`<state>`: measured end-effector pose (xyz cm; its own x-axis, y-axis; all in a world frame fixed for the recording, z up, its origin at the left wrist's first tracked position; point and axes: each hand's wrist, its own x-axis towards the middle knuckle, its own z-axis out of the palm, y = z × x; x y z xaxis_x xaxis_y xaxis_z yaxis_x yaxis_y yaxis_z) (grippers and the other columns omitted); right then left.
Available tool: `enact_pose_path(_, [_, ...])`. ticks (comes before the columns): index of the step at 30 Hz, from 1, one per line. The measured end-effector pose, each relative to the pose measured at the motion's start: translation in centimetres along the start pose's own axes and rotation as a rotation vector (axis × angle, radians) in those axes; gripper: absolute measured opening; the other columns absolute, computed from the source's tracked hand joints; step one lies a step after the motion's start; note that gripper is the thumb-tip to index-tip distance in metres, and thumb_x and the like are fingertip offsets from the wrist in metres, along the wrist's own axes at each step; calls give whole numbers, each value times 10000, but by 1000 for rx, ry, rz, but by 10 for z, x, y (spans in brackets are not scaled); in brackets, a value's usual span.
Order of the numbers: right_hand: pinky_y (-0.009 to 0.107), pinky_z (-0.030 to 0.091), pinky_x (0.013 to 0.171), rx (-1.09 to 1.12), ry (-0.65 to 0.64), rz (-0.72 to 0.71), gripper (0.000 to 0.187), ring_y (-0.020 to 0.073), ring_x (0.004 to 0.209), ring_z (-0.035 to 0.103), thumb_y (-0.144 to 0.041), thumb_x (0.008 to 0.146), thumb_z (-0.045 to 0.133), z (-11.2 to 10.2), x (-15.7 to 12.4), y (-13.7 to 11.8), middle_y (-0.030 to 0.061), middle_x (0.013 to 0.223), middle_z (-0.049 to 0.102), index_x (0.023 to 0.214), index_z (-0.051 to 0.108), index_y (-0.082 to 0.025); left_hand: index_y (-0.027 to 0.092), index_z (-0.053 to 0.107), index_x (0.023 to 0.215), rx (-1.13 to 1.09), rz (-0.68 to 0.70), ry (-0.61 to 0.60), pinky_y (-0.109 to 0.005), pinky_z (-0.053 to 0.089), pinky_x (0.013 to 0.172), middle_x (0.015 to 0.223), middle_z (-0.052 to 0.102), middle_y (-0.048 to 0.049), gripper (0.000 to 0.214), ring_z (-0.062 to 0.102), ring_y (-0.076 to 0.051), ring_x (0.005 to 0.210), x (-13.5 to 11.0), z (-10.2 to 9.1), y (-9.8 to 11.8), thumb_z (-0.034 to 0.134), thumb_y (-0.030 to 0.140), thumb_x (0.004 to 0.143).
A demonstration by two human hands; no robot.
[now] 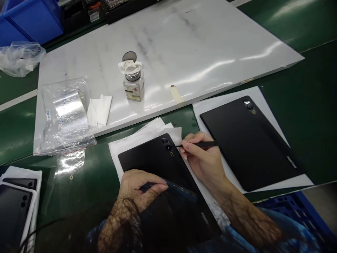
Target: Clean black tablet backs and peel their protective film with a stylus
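Note:
A black tablet (147,158) lies back side up on white sheets (116,154) in front of me. In my right hand (201,158) is a slim black pair of tweezers (207,144), gripped like a pen. Its thin tip points at the camera lenses (167,148) near the tablet's top corner; whether it touches them I cannot tell. Over the tablet's left side, my left hand (142,188) pinches a clear, bluish, film-like strip (181,191) between thumb and fingers. Hair and shadow hide part of the tablet's lower end.
Another black tablet (247,144) lies on white paper at right. On the grey board (200,45) stand a glass bottle (133,88), a plastic bag (65,116) and folded white wipes (99,110). More tablets (15,207) are stacked at left. A blue bin (31,21) sits behind.

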<state>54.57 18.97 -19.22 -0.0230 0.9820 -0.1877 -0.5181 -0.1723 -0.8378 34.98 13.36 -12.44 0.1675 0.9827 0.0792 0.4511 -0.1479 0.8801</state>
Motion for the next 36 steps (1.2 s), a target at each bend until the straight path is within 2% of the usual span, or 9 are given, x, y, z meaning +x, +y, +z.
enact_pose_path(8, [201,558,460,-6,49,51,358,118,512,692,-278,688,1120,-4,0,5,-51,664,744,686,762,-263,267,709,724,-19,-14,34,-178,557,568,623,773,69,27,717,-122,521,-2,4,-2,694,246,731])
enact_pose_path(17, [188,558,467,-17,40,46,396,103,527,677,-304,711,1128,-4,0,6,-51,685,727,699,736,-251,336,700,736,13,-41,58,-240,573,541,619,768,99,39,713,-151,504,-3,4,1,675,306,741])
enact_pose_path(26, [209,524,466,-36,46,38,372,115,534,661,-287,721,1108,-4,-1,7,-46,695,727,704,737,-263,286,700,736,12,-16,48,-171,552,591,630,772,91,23,715,-112,529,-2,3,2,692,265,737])
enact_pose_path(30, [248,521,458,-45,78,-45,238,133,557,634,-313,786,1047,-7,0,5,-30,757,735,779,810,-297,287,708,722,19,-30,56,-181,559,575,615,766,83,19,710,-122,522,-3,3,2,694,279,733])
enact_pose_path(33, [343,590,497,-240,44,-241,93,192,630,680,-386,887,965,-16,0,0,38,885,801,849,894,-339,293,713,695,31,-60,64,-200,571,543,590,759,71,83,703,-136,506,-3,4,5,669,344,743])
enact_pose_path(34, [383,629,543,-344,14,-290,70,217,673,708,-385,889,963,-20,0,-2,57,917,820,851,913,-354,293,714,683,37,-75,79,-208,573,539,582,756,67,120,702,-140,503,-3,4,6,653,372,750])
enact_pose_path(36, [443,683,641,-448,-15,-267,122,260,748,751,-331,804,1031,-28,2,-5,64,916,836,808,921,-382,294,712,660,48,-93,110,-216,574,539,566,751,68,180,699,-138,490,-3,5,8,621,409,765])
